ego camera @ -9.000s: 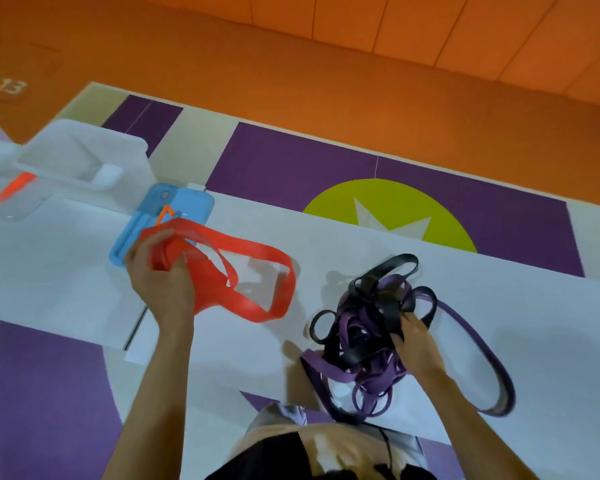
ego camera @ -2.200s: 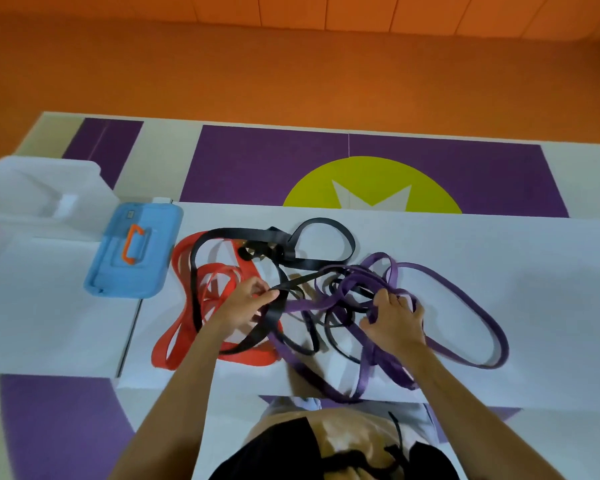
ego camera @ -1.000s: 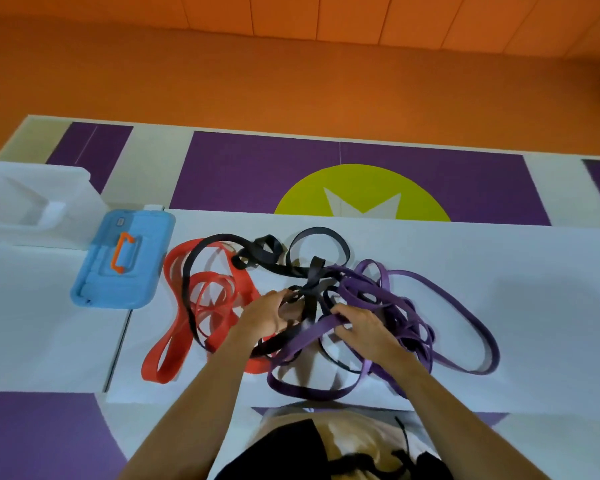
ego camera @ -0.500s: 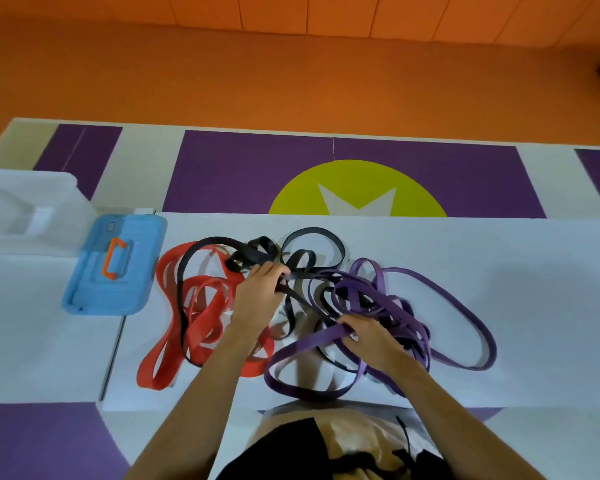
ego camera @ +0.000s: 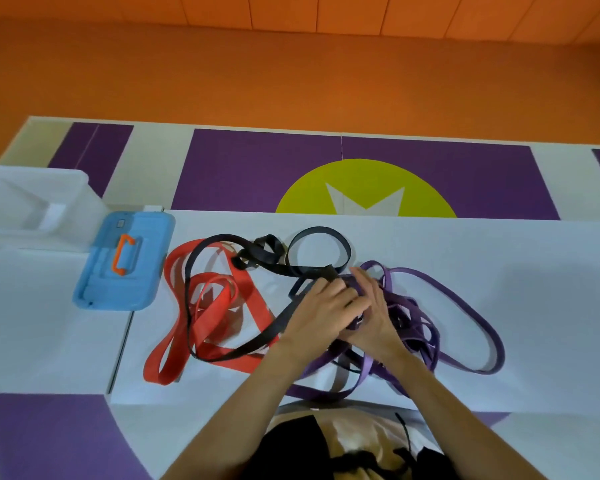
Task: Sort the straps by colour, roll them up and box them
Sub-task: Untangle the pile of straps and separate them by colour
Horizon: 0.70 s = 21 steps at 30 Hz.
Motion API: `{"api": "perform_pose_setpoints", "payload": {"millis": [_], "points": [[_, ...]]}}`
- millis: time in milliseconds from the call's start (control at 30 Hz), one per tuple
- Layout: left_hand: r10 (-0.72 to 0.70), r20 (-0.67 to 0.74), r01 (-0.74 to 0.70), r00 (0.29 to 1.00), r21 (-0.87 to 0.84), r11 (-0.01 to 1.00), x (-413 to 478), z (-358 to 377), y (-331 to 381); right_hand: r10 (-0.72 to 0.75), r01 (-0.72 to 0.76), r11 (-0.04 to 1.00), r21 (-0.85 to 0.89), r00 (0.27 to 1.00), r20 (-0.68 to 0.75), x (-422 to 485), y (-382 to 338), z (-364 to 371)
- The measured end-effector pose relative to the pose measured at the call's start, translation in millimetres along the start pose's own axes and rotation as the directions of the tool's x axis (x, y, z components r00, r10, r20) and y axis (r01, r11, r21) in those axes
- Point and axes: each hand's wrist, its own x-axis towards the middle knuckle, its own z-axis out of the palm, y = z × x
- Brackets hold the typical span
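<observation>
both hands meet on the one knot in the middle of the white table [ego camera: 520, 251], where the black strap [ego camera: 291, 268] crosses into the purple straps [ego camera: 413, 320]. the left hand [ego camera: 321, 308] lies on top, fingers curled round the black strap. the right hand [ego camera: 376, 315] is tucked half under it with its fingers laid over the purple bundle, and i cannot tell whether they close on anything. what matters next, i'd say, is how the black strap lies: from the hands it runs up and to the left, then swings out in 1 long loop over the red straps [ego camera: 250, 296], so its length is all on the left hand's side. the purple straps spread the other way, to the right. pulling left with the left hand while the right pins the purple looks the natural way to part them. the clear box [ego camera: 66, 188] and its blue lid [ego camera: 142, 278] stand well apart at the far left, beyond the red straps.
</observation>
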Motion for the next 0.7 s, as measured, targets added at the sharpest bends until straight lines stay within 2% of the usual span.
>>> {"api": "perform_pose_setpoints", "payload": {"millis": [67,100,167,233,300,367,433,467,500,567,633,700], "points": [[0.033,-0.026,-0.034,0.999,-0.033,0.999,1.7,1.8,3.1,0.093,-0.098,0.995,0.031,0.985,0.147,3.5,-11.6,-5.7],[0.028,-0.032,-0.03,0.999,-0.078,0.997,1.2,2.6,1.0,0.141,-0.149,0.988,0.041,0.977,0.158,5.9,-12.8,-6.5],[-0.071,-0.009,0.068,0.997,-0.181,0.981,-4.7,4.5,-8.4,0.18,-0.18,0.982,0.064,0.984,0.005,12.9,-10.5,-7.6],[-0.317,0.042,0.314,0.947,-0.308,0.898,-17.3,11.3,-20.9,0.296,-0.262,0.932,0.251,0.949,-0.108,15.3,-4.8,-11.3],[-0.579,0.12,0.577,0.806,-0.379,0.724,-34.9,28.5,-37.0,0.465,-0.327,0.805,0.496,0.866,-0.185,15.4,4.1,-18.8],[-0.729,0.289,0.782,0.62,-0.297,0.548,-58.0,53.9,-57.9,0.597,-0.309,0.656,0.689,0.77,-0.223,12.8,7.8,-30.9],[-0.745,0.533,0.91,0.402,-0.143,0.389,-77.0,72.8,-72.3,0.705,-0.263,0.458,0.849,0.689,-0.167,11.5,8.8,-44.0],[-0.722,0.612,0.931,0.322,-0.067,0.358,-83.6,79.6,-75.9,0.745,-0.248,0.379,0.892,0.653,-0.134,11.0,10.9,-48.8],[-0.721,0.628,0.928,0.293,-0.004,0.373,-86.7,83.2,-76.0,0.761,-0.244,0.331,0.912,0.64,-0.105,10.3,13.2,-53.3],[-0.785,0.521,0.897,0.335,0.078,0.436,-87.7,89.0,-75.7,0.737,-0.283,0.377,0.882,0.669,-0.1,8.3,23.4,-57.0],[-0.843,0.399,0.905,0.36,0.071,0.42,-84.0,89.3,-77.4,0.696,-0.36,0.503,0.786,0.708,-0.121,7.0,36.4,-56.8],[-0.858,0.345,0.913,0.38,0.011,0.409,-81.7,87.2,-82.6,0.65,-0.421,0.607,0.674,0.751,-0.115,6.2,44.3,-55.5]]}}
